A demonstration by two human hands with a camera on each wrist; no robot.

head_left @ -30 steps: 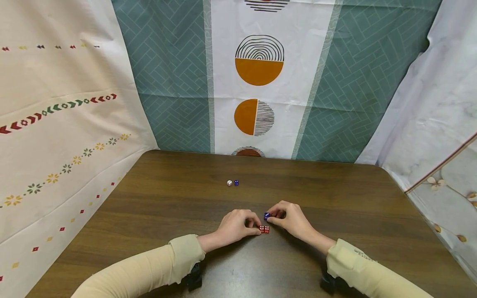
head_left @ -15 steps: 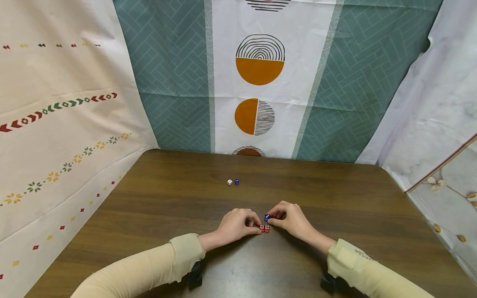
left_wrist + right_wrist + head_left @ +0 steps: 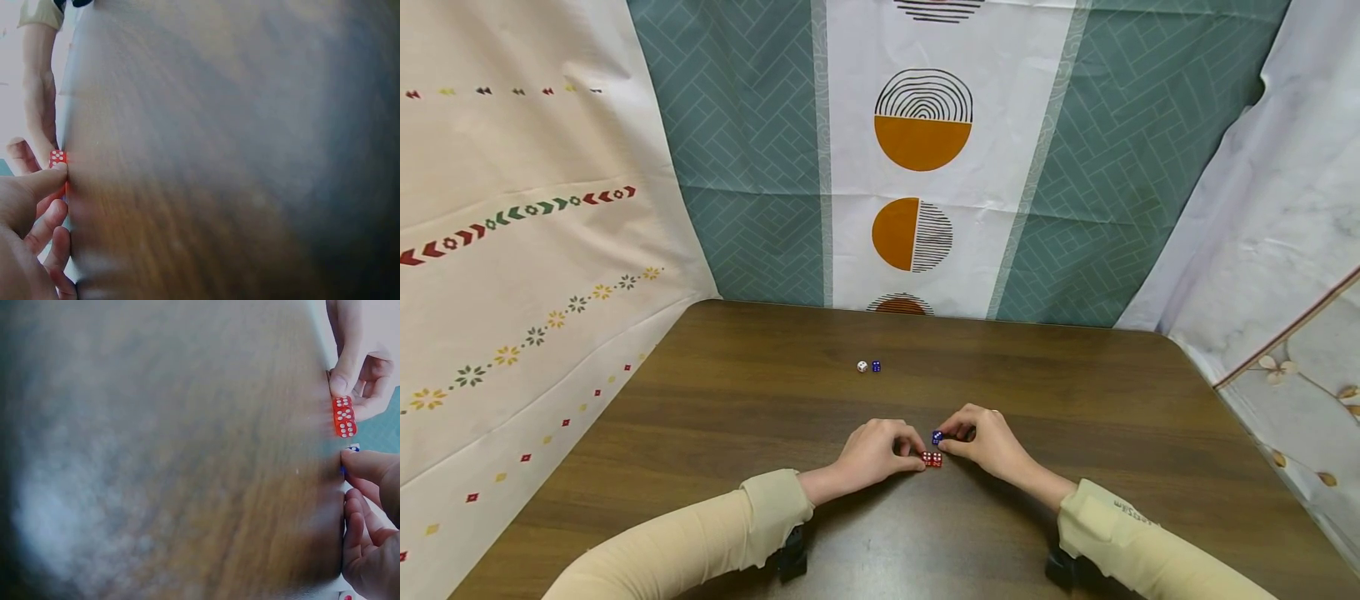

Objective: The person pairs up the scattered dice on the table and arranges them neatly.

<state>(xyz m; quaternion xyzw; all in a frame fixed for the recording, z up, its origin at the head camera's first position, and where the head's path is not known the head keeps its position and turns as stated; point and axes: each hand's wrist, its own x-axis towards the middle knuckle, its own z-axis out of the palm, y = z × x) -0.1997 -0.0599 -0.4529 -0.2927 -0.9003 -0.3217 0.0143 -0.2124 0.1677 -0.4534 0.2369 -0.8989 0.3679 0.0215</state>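
In the head view my left hand pinches the left end of a short row of red dice between thumb and fingers. White pips show on the row's faces in the right wrist view, where the red dice stand side by side. Just behind the row, my right hand pinches a blue die at its right side. Thumb and fingers cover most of that blue die in the right wrist view. From the left wrist, one red die shows above the left thumb.
Farther back on the brown wooden table lie a white die and another blue die, close beside each other. Patterned cloths hang along the table's back and sides.
The blue die in my right hand has come slightly nearer the red row and sits less tilted. My left hand has stayed at the red dice.
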